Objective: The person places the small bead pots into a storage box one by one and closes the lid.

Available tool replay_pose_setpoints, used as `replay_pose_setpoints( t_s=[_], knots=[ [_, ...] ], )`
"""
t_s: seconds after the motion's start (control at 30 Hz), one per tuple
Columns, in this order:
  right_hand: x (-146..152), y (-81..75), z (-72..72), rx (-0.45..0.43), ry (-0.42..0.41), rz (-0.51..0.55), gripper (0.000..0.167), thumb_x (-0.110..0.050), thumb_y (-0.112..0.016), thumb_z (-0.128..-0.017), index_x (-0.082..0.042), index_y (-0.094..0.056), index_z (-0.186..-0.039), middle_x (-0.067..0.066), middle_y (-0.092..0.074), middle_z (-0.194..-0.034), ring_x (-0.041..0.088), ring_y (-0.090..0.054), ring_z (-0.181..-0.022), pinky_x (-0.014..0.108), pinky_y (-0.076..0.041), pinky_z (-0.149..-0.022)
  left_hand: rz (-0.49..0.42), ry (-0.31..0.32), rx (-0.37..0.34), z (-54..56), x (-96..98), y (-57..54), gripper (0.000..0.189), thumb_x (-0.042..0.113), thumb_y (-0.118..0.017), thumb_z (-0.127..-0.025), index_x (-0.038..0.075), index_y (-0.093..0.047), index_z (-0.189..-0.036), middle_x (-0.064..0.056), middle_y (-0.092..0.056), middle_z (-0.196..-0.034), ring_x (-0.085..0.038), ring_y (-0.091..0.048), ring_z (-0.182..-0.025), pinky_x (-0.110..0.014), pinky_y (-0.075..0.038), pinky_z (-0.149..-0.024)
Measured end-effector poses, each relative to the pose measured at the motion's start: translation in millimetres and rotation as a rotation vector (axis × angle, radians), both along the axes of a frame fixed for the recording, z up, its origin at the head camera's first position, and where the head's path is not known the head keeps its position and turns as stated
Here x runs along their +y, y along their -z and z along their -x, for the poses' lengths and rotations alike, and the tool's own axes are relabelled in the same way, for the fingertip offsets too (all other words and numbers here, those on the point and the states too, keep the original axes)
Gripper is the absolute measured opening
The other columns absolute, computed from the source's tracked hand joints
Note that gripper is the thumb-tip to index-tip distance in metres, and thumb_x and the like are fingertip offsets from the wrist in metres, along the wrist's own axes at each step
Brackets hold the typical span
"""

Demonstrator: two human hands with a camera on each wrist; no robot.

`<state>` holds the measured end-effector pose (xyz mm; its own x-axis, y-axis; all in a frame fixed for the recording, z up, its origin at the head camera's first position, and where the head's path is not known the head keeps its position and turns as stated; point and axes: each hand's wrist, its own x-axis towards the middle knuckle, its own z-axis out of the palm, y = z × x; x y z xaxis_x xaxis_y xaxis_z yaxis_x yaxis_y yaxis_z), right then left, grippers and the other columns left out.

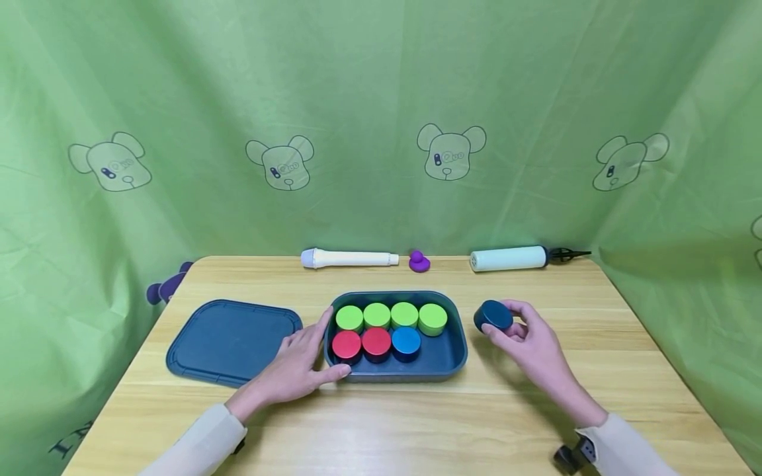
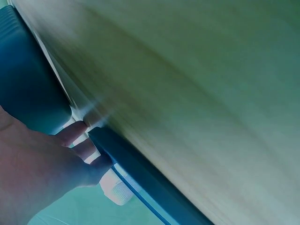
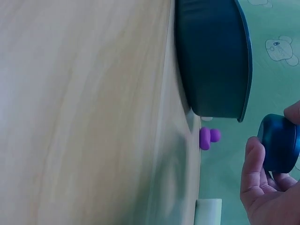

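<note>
A dark blue open box (image 1: 437, 378) sits on the table. Inside, a back row of several green short cylinders (image 1: 377, 316) stands behind two red-topped ones (image 1: 377, 340) and one with a blue top (image 1: 407, 340). My left hand (image 1: 300, 363) rests against the box's left end, thumb at the front corner and fingers extended along the side. To the right of the box, above the table, my right hand (image 1: 530, 337) pinches a dark blue short cylinder (image 1: 491, 315) between thumb and fingers. The right wrist view shows this cylinder (image 3: 279, 143) held tilted.
Left of the box lies a flat dark blue lid (image 1: 232, 340), partly behind my left hand. Along the back edge are a white microphone-shaped stick (image 1: 354, 258), a small purple object (image 1: 419, 262) and a pale green tube with a black nozzle (image 1: 508, 258). A green curtain (image 1: 381, 132) hangs behind.
</note>
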<state>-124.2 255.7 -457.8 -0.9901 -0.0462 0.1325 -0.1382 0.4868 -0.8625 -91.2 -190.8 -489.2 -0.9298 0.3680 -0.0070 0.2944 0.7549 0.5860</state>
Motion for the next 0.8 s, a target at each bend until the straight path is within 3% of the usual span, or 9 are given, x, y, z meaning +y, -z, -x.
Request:
replay_pose_setpoints(
  t_s=[0.17, 0.33, 0.57, 0.73, 0.8],
  knots=[
    [-6.3, 1.1, -2.0, -0.003, -0.016, 0.021, 0.062, -0.028, -0.085, -0.100, -0.003, -0.055, -0.148, 0.010, -0.068, -0.092, 0.012, -0.060, -0.073, 0.023, -0.048, -0.061, 0.000, 0.000, -0.003, -0.3, 0.8, -0.1, 0.113, 0.075, -0.064, -0.099, 0.027, 0.001, -0.178, -0.014, -0.033, -0.175, -0.046, -0.028, -0.159, -0.074, -0.017, -0.122],
    [-12.1, 0.1, -3.1, 0.038, -0.012, -0.024, 0.058, -0.029, -0.089, -0.096, -0.009, -0.063, -0.144, 0.008, -0.062, -0.085, 0.017, -0.058, -0.074, 0.025, -0.046, -0.062, 0.002, -0.003, -0.006, -0.3, 1.2, 0.2, 0.113, 0.075, -0.064, -0.099, 0.026, 0.000, -0.178, -0.014, -0.034, -0.175, -0.046, -0.029, -0.159, -0.074, -0.017, -0.122],
    [-21.6, -2.7, -6.5, 0.102, -0.030, -0.078, 0.055, -0.027, -0.092, -0.093, -0.008, -0.068, -0.139, 0.011, -0.060, -0.109, 0.025, -0.056, -0.093, 0.023, -0.051, -0.073, 0.007, -0.002, -0.006, 0.6, 0.8, 0.2, 0.113, 0.076, -0.063, -0.099, 0.027, 0.001, -0.178, -0.014, -0.034, -0.175, -0.045, -0.028, -0.159, -0.073, -0.017, -0.122],
    [-29.6, -3.5, -6.5, 0.135, -0.054, -0.081, 0.054, -0.027, -0.092, -0.093, -0.007, -0.071, -0.138, 0.009, -0.058, -0.132, 0.020, -0.053, -0.114, 0.033, -0.052, -0.095, 0.007, -0.005, -0.005, 0.8, 0.8, 0.0, 0.113, 0.077, -0.063, -0.098, 0.027, 0.001, -0.178, -0.014, -0.034, -0.174, -0.045, -0.029, -0.159, -0.073, -0.016, -0.123],
    [-32.1, -3.8, -6.3, 0.133, -0.064, -0.075, 0.054, -0.028, -0.092, -0.093, -0.007, -0.071, -0.138, 0.009, -0.056, -0.137, 0.018, -0.051, -0.120, 0.037, -0.050, -0.098, 0.010, -0.005, -0.001, 0.9, 0.8, 0.4, 0.113, 0.076, -0.063, -0.098, 0.027, 0.001, -0.178, -0.014, -0.034, -0.174, -0.045, -0.029, -0.159, -0.073, -0.017, -0.123]
  ],
)
